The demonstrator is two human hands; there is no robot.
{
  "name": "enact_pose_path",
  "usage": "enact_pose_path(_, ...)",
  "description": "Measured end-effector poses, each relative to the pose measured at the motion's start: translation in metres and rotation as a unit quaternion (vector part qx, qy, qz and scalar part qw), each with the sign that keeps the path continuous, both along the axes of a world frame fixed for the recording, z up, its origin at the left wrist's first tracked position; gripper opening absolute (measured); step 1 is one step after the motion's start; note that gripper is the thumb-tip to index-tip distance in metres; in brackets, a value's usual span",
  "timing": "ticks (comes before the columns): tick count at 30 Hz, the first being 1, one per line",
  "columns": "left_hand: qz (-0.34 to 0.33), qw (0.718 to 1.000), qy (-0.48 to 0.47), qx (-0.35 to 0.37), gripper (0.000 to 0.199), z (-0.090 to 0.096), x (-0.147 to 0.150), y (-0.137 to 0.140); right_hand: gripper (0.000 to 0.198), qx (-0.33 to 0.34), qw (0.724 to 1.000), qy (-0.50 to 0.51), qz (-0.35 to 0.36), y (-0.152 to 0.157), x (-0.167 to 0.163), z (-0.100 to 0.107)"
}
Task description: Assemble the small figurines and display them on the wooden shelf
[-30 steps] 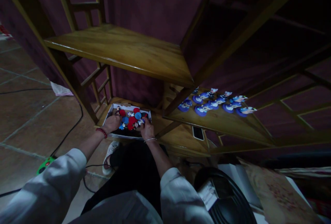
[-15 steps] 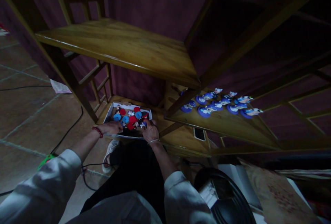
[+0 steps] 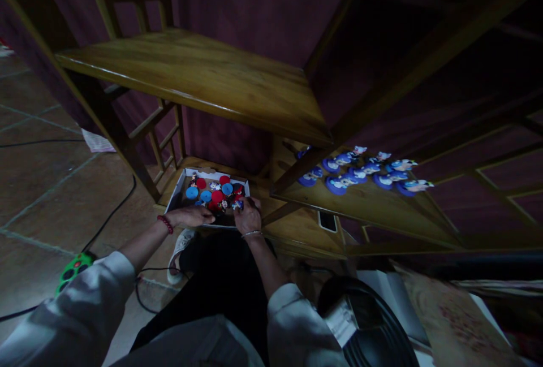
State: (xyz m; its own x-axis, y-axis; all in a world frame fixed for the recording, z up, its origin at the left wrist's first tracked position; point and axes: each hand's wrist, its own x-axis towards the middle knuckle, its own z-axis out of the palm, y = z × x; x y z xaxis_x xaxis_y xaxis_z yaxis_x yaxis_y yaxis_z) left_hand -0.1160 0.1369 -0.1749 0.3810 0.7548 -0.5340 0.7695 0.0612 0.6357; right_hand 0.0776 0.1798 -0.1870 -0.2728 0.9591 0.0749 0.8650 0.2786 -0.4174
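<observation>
A shallow white cardboard box (image 3: 175, 195) stands on the low wooden shelf in front of me. In it lie several small figurines with red round bases (image 3: 216, 196) and blue round bases (image 3: 192, 192). My right hand (image 3: 248, 217) reaches over the box's right end, its fingers closed on a small blue-and-white figurine (image 3: 237, 204). Along the near side of the box, my left hand (image 3: 194, 216) has its fingers together, tips pointing right over the box; whatever they grip is too dark to make out.
Several figurines on purple bases (image 3: 338, 185) stand on a higher shelf (image 3: 373, 206) to the right. A phone (image 3: 327, 220) lies beneath it. Another wooden shelf (image 3: 190, 73) juts out above the box. A green power strip (image 3: 75, 268) and cables are on the floor; a black stool (image 3: 377, 322) stands lower right.
My left hand has moved right and slightly nearer to me along the box's near side, toward my right hand. My right hand stays almost in place with the figurine.
</observation>
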Motion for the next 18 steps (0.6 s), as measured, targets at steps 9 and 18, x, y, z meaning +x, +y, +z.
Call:
enact_pose_path(9, 0.09, 0.987, 0.063, 0.121, 0.04, -0.008, 0.001, 0.011, 0.023, 0.004, 1.0, -0.014, -0.004, 0.001, 0.001, -0.002)
enact_pose_path(18, 0.186, 0.963, 0.114, 0.158, 0.042, -0.009, 0.017, 0.04, 0.022, 0.006, 1.0, -0.012, -0.006, 0.002, 0.001, -0.002)
